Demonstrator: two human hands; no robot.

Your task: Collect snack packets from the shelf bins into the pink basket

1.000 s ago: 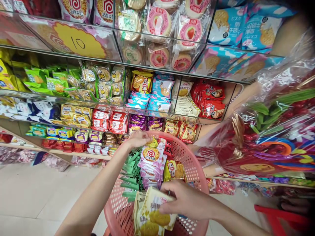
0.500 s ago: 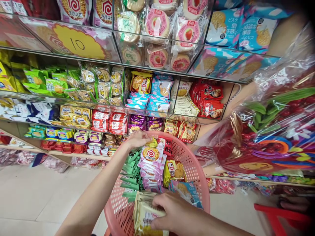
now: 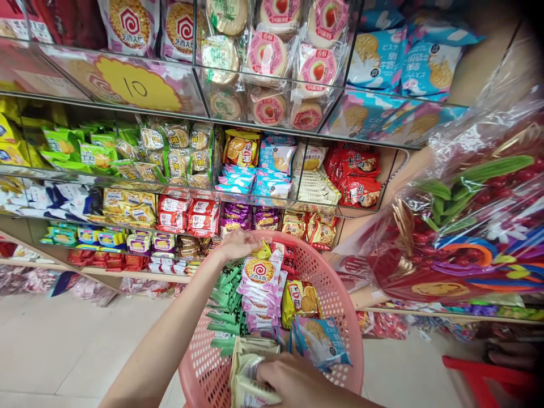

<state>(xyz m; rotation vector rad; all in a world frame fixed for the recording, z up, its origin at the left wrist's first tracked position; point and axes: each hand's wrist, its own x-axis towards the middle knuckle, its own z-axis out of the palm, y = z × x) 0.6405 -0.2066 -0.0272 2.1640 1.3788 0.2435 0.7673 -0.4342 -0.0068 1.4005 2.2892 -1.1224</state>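
Observation:
A pink plastic basket (image 3: 335, 289) sits in front of me, packed with upright rows of snack packets. My left hand (image 3: 238, 243) grips its far rim, fingers curled over the edge. My right hand (image 3: 293, 382) is low at the near side, closed on a stack of cream biscuit packets (image 3: 249, 368) standing in the basket. Green wafer packets (image 3: 227, 306) fill the left side. A row of pink-and-white biscuit packets (image 3: 261, 283) runs down the middle. Yellow packets (image 3: 301, 297) and a blue packet (image 3: 321, 340) lie on the right.
Glass-fronted shelves (image 3: 272, 195) full of snacks rise behind the basket. A yellow price label marked 10 (image 3: 136, 85) hangs at upper left. Cellophane-wrapped red goods (image 3: 467, 238) bulge in from the right. A red stool (image 3: 488, 379) stands at lower right on the tiled floor (image 3: 63, 345).
My right hand has moved down toward me, pushing the cream packets lower into the basket. The blue packet beside it has come into view. My left hand has stayed on the rim.

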